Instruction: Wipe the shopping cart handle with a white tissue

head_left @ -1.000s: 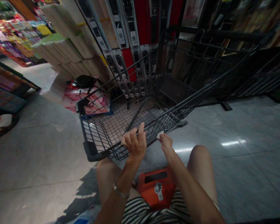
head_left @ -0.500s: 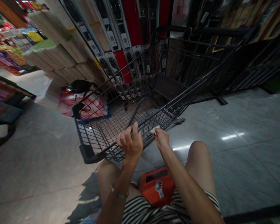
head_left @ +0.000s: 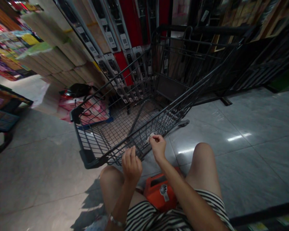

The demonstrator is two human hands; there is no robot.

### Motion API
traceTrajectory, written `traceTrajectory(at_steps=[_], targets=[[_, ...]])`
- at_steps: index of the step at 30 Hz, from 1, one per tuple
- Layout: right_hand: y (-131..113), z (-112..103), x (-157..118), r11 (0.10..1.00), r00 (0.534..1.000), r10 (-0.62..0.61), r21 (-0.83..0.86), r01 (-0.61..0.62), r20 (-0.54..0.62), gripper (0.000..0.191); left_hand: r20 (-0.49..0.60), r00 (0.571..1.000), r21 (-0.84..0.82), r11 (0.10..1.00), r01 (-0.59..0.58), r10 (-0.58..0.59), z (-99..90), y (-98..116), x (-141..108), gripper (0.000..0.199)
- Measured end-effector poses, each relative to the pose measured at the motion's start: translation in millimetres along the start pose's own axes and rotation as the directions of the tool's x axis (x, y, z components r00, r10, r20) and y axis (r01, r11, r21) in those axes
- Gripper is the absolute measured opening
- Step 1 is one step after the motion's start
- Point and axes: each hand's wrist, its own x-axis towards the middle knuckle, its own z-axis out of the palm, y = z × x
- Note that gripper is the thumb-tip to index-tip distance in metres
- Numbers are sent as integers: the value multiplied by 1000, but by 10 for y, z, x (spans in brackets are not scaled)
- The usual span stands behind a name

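Observation:
A dark grey wire shopping cart stands in front of me, its mesh side toward my knees. My right hand pinches a small crumpled white tissue against the outer side mesh, below the top rail. Just to its left, my left hand is raised near the cart's lower side, off the top rail. Its fingers are loosely bent and a little apart, with nothing visible in them. The palm side of this hand is hidden.
I sit on an orange plastic stool between my legs. Packaged goods hang on a rack behind the cart. Stacked paper packs and a pink box stand at left. Grey floor tiles extend to the right.
My left hand has come off the cart's top rail and moved down toward me. My right hand with the tissue has shifted left and slightly down along the mesh.

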Motion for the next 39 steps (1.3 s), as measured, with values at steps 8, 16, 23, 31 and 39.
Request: traceTrajectory(at_steps=[8, 16, 23, 31, 39], targets=[[383, -26, 28, 981, 998, -60, -184, 59, 3, 5, 30, 993, -29, 993, 116, -115, 117, 123, 24, 50], [412, -36, 125, 974, 1000, -11, -227, 14, 12, 9, -17, 993, -39, 993, 115, -116, 233, 49, -51, 44], [569, -132, 98, 981, 987, 149, -120, -156, -63, 16, -22, 996, 8, 996, 84, -84, 221, 94, -54, 45], [573, -57, 30, 919, 924, 381, 127, -373, -40, 15, 59, 987, 79, 986, 147, -151, 225, 215, -138, 49], [333, 16, -92, 872, 900, 436, 240, -426, 12, 13, 32, 988, 72, 987, 147, -150, 221, 212, -157, 49]])
